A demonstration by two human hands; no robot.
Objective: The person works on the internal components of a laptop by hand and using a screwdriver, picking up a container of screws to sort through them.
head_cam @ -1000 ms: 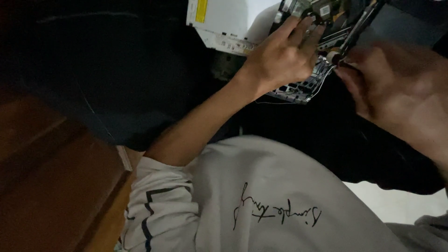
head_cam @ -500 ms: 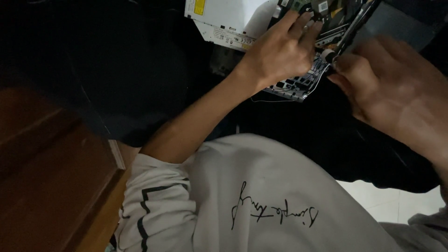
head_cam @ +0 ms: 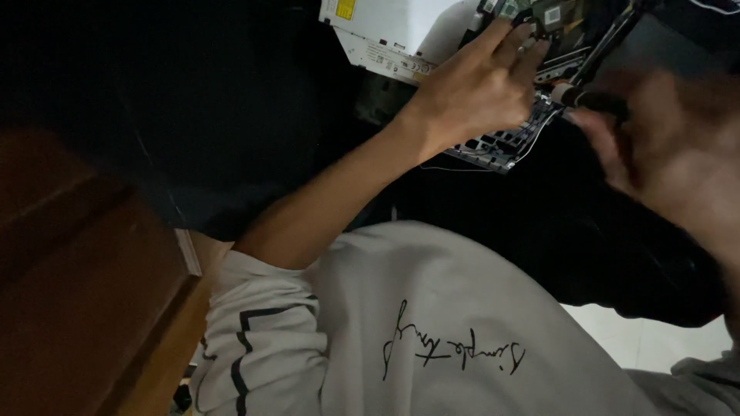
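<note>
In the head view the picture has slid a little since the earlier frames: the left hand and the opened device sit in much the same place at the top, while the right hand has drifted lower and outward along the right edge and shows more blur, so it is moving while the left one holds steady. That suggests the device is being kept braced as the right hand works at its edge. The left hand lies flat on the device with fingers spread and stretched forward over the exposed board; it presses down rather than closing round anything. The right hand is blurred; its fingertips seem pinched together round a thin dark tool whose pale tip meets the device's near corner, but how tightly they close cannot be told for sure. A dark rod slants up from that spot toward the top edge. The device rests on a dark surface, its pale frame and thin wires showing beneath the left palm. Just beyond the left hand lies a white flat box with small stickers, touching or nearly touching the device. A brown wooden edge fills the lower left, and the person's grey shirt covers the foreground.
</note>
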